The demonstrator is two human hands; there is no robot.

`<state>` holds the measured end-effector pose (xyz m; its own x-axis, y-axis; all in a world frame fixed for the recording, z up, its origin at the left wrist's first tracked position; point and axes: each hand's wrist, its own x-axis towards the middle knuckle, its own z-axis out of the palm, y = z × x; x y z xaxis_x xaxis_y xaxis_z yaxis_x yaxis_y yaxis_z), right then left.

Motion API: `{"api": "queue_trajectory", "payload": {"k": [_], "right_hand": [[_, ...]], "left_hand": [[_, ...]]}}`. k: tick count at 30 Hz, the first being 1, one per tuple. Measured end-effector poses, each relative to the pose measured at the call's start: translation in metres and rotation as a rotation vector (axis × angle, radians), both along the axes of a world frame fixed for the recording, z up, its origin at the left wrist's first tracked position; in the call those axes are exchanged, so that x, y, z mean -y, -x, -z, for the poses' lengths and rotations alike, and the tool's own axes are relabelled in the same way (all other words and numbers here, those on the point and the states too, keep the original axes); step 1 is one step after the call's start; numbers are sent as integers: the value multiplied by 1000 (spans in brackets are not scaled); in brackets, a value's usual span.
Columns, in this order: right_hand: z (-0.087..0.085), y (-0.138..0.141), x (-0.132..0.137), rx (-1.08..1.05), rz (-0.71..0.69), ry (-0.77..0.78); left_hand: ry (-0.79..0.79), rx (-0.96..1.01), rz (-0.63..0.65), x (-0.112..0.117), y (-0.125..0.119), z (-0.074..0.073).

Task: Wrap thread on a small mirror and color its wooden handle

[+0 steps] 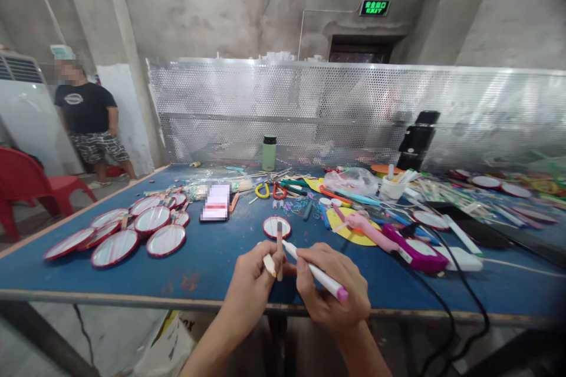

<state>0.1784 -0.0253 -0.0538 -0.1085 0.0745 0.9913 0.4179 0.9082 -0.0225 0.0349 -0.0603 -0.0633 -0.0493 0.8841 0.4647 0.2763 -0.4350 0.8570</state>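
My left hand [255,277] is closed around a flat wooden stick [280,247] held upright, its upper end grey. A short pale piece with a tan tip [269,265], perhaps a pen cap, also sticks out of these fingers. My right hand [333,285] grips a white marker [325,280] with a pink end, its tip close beside the stick. Whether the tip touches the stick I cannot tell. Just beyond, a small round disc with a red rim [270,228] is partly covered by the stick; whether the two are joined is unclear.
Several red-rimmed discs [115,247] are heaped on the blue table [207,277] at left, near a phone [216,201]. A green bottle [269,154] stands at the back. Pliers [279,190], a purple device [415,252], cables and craft pieces crowd the right. A person [87,109] stands far left.
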Motion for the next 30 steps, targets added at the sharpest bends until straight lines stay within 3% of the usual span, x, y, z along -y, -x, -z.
{"api": "queue_trajectory", "payload": {"k": [10,30], "right_hand": [[1,0,-1,-31,13,-9],[-2,0,0,-9,-4,16]], "left_hand": [[24,78,53,0,1,-1],[7,44,14,1,0,-1]]}}
